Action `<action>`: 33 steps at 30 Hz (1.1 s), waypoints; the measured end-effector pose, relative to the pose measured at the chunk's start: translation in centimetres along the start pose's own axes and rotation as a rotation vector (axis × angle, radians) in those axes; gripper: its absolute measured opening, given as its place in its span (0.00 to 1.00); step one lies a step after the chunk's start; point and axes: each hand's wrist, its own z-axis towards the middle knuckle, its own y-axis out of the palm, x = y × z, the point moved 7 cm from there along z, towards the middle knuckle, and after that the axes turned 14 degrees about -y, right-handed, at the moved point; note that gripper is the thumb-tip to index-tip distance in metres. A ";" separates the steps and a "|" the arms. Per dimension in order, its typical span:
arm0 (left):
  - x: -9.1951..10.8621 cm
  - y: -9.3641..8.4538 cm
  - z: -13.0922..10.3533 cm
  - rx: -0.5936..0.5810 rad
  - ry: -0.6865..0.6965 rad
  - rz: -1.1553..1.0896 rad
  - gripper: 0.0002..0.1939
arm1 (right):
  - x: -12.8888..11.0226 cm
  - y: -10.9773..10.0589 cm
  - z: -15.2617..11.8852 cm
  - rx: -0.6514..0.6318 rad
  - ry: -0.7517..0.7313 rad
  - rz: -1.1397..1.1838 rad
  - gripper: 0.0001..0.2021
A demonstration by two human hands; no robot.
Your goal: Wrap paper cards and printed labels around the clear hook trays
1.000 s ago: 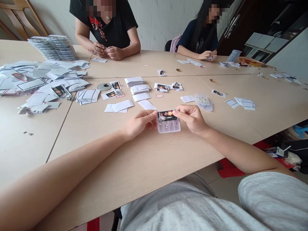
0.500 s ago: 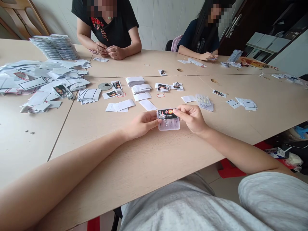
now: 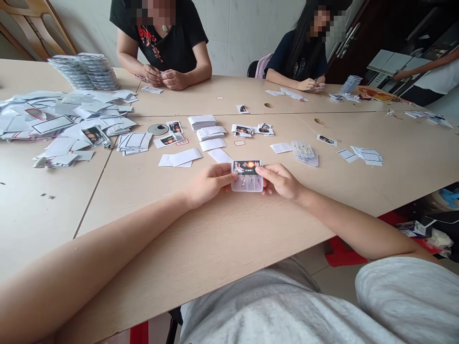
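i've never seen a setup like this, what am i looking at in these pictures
There is no machine here: a person wears a camera on their head, looking forward and down at their own bare hands. All three pictures come from that one camera, moments apart.

The left hand and right hand hold a small clear case between them, with a black label across its upper part.

On the table lie a big heap of cards, small stacks of white paper, a roll of tape and tall stacks of cases. Two other people sit across from the wearer.
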 end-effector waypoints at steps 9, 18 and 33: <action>0.2 -0.1 0.0 0.022 0.005 -0.011 0.16 | -0.2 0.6 -0.4 -0.127 0.020 -0.034 0.26; 0.0 0.7 0.0 -0.103 0.008 -0.005 0.19 | -1.0 -0.2 -0.1 -0.026 -0.065 -0.113 0.29; -0.2 1.4 -0.3 -0.173 -0.033 -0.048 0.16 | -0.5 0.9 -0.1 -0.156 0.052 0.017 0.23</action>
